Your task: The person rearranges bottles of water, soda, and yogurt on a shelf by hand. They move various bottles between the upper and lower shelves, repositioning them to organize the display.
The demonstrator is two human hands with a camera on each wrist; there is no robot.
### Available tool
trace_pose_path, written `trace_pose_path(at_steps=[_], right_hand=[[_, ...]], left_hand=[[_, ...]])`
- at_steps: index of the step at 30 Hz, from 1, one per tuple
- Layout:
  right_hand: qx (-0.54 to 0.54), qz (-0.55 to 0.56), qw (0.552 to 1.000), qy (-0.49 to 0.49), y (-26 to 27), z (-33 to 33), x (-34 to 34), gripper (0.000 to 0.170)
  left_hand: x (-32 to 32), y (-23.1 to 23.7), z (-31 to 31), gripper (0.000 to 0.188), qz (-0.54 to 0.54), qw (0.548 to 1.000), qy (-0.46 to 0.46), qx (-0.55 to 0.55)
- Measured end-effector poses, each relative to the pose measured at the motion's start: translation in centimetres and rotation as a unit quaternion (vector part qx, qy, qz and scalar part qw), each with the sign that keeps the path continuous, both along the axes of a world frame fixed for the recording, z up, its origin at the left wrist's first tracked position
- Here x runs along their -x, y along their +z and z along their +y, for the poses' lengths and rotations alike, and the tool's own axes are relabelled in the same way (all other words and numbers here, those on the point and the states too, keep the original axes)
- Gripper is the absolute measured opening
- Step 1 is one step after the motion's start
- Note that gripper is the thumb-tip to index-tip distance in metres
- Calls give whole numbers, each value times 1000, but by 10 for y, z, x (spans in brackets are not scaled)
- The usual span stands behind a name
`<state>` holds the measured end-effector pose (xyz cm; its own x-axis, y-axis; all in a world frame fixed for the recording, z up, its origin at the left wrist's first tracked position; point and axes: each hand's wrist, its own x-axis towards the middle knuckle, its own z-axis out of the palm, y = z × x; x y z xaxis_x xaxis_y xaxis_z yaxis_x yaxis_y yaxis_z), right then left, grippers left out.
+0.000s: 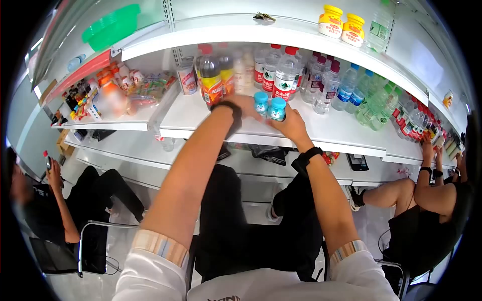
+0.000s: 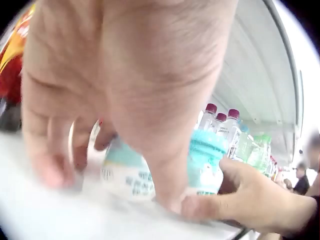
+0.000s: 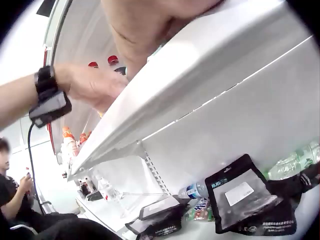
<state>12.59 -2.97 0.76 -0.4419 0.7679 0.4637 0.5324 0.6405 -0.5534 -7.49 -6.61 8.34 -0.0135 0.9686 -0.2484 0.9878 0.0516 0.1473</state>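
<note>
Two small jars with light-blue lids stand side by side near the shelf's front edge in the head view: the left jar (image 1: 260,103) and the right jar (image 1: 276,109). My left hand (image 1: 245,106) is at the left jar (image 2: 127,172), its thumb in front and a finger curved at the far side; its other fingers hang apart to the left. From the right, my right hand (image 1: 292,126) holds the right jar (image 2: 204,167) between thumb and fingers. The right wrist view shows my left hand (image 3: 95,85), while my right hand (image 3: 150,25) hides most of the jars.
Cola-like dark bottles (image 1: 209,75) stand behind my left hand, and red-capped water bottles (image 1: 285,72) behind the jars. More bottles (image 1: 329,90) line the shelf to the right. An upper shelf (image 1: 226,36) overhangs. Black packages (image 1: 268,153) lie below. People sit on both sides.
</note>
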Motion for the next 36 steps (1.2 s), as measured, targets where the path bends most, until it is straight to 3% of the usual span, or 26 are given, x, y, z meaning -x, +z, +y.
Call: trace_pose_path(at_steps=[1, 2, 3, 4, 9, 12, 16, 19, 21, 24, 28, 36], right_hand=[[-2, -13, 1000, 10, 1, 3, 0, 74], [-5, -9, 1000, 10, 1, 6, -1, 74], [11, 16, 999, 34, 0, 10, -1, 69], [26, 40, 997, 57, -2, 14, -1, 64], [14, 40, 997, 63, -4, 17, 0, 66], [14, 52, 996, 67, -3, 15, 1, 67], [24, 67, 996, 47, -5, 17, -2, 70], [39, 74, 995, 51, -1, 13, -4, 72], [43, 52, 997, 40, 1, 13, -4, 73], [46, 41, 997, 37, 0, 14, -6, 73], [34, 46, 997, 44, -2, 18, -6, 71], [39, 55, 996, 55, 0, 15, -10, 67]], left_hand=[[9, -32, 10, 62, 3, 1000, 1, -2], [20, -71, 26, 65, -135, 979, -23, -152], [24, -94, 28, 67, -267, 916, -47, -295], [-1, -67, -17, 68, -241, 915, 26, -324], [-11, -70, -24, 69, -238, 908, 56, -341], [-14, -59, -37, 64, -361, 859, 3, -363], [-1, -72, -24, 66, -362, 877, 21, -316], [-2, -77, -19, 65, -337, 856, -8, -392], [-2, -75, -20, 63, -273, 898, 14, -344], [-4, -73, -20, 60, -230, 909, 11, -347], [-5, -65, -25, 60, -275, 912, 3, -305], [-1, -66, -27, 66, -246, 929, 21, -276]])
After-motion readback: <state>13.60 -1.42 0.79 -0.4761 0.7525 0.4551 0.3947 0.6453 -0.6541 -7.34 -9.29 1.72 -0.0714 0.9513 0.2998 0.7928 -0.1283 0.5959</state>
